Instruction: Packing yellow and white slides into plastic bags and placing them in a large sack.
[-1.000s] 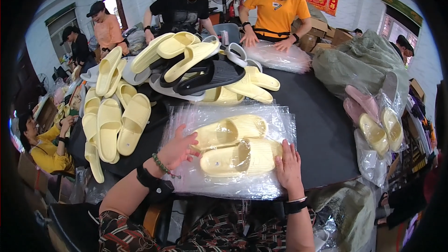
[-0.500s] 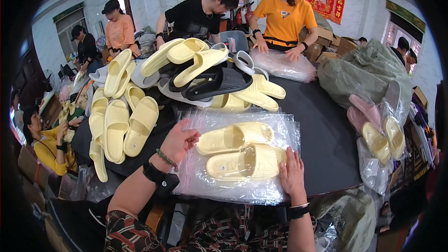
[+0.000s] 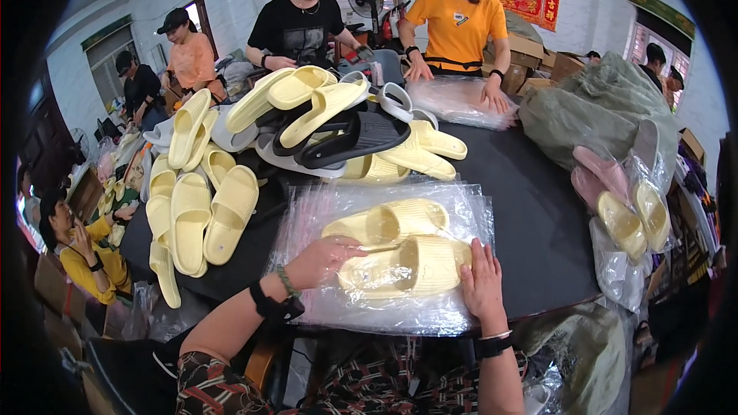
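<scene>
Behind bagged slippers, mixed slipper pile blocks tbl; R hand grip apart, can't tell L hand's.

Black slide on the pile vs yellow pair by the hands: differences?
Colour: black slide is black; yellow pair is pale yellow.
Cover: the black slide is bare; the yellow pair lies under clear plastic.
Hands: left hand and right hand are at the yellow pair; neither is at the black slide.
Shared: ribbed straps, toes toward the right.
</scene>
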Tool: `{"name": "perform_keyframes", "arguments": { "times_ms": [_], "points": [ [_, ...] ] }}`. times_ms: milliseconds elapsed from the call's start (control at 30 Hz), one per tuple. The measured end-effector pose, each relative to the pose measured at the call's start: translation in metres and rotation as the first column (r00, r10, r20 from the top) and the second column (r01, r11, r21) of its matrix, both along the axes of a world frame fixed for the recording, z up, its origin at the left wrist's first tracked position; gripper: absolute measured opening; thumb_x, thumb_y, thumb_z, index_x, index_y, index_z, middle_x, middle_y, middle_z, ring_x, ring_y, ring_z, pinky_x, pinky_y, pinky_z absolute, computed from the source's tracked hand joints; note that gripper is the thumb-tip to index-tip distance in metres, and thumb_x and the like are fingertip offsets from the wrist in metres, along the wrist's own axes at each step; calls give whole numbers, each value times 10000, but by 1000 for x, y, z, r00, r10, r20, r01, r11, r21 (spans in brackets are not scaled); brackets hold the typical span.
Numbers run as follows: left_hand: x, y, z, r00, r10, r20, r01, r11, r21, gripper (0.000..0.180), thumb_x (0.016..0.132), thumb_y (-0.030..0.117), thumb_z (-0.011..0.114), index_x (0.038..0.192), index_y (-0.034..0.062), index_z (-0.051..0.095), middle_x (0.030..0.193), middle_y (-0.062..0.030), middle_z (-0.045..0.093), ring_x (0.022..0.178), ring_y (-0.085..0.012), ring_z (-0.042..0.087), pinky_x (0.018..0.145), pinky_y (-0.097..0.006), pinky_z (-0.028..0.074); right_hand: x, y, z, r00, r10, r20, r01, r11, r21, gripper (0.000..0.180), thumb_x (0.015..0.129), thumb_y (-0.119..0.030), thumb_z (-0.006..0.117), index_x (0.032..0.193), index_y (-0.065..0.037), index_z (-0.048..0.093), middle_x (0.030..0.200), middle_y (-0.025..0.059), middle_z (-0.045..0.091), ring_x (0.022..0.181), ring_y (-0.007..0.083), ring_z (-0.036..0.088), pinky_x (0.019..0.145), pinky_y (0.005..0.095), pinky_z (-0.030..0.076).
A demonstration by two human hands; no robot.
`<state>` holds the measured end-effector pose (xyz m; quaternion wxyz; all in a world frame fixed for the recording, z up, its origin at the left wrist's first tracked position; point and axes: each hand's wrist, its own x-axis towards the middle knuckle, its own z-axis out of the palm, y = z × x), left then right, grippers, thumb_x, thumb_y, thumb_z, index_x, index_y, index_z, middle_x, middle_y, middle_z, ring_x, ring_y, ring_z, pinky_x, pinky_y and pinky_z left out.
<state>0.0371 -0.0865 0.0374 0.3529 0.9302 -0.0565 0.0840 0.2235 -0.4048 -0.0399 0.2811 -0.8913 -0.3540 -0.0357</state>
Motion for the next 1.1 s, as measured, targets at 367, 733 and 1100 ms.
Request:
{"name": "perform_keyframes", "arguments": {
  "times_ms": [367, 733, 1100],
  "points": [
    [74, -21, -31, 985, -166, 49, 132, 905, 403, 494, 951, 346, 587, 1229, -58, 536, 1255, -266, 541, 1154, -434, 511, 1022, -468, 400, -3, 3, 2, 1000, -5, 3, 6, 999, -35, 578, 1025, -328, 353, 1517, -31, 292, 1552, 164, 350, 1464, 342, 261, 1185, 462, 183],
    [107, -28, -51, 988, -78, 132, 45, 971, 235, 378, 873, 330, 656, 884, -47, 625, 963, -250, 629, 936, -405, 596, 836, -464, 464, 0, 1, -3, 1000, 6, 22, -6, 1000, 10, 630, 1036, -441, 322, 1519, -37, 291, 1546, 161, 361, 1453, 375, 270, 1171, 497, 191],
    [68, 3, -20, 1000, -5, -29, 18, 866, 500, 239, 806, 247, 705, 921, 38, 722, 1079, -171, 676, 1103, -362, 560, 960, -476, 431, 0, 5, -5, 999, -32, 30, 34, 997, -75, 632, 1021, -411, 378, 1521, -36, 286, 1559, 154, 344, 1457, 367, 264, 1179, 481, 191]
  ]
}}
